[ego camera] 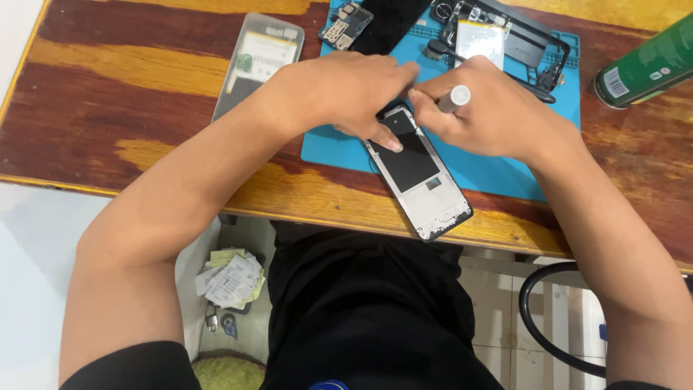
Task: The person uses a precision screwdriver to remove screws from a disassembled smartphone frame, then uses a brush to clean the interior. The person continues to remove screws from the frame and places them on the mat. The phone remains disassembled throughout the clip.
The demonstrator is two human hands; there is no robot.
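Left hand [346, 94] presses down on the opened phone frame [419, 173], fingers [386, 141] spread flat across its top end. Right hand [484, 108] has its fingers wrapped tight around a grey screwdriver [454, 98], tip hidden at the frame. The frame lies slanted, half on the blue mat [491, 170], half on the wooden bench [144, 87].

Opened phone frame [422, 180], dark inner plate, lying flat and diagonal, half on blue mat [498, 170], half on wooden table edge [325, 191]
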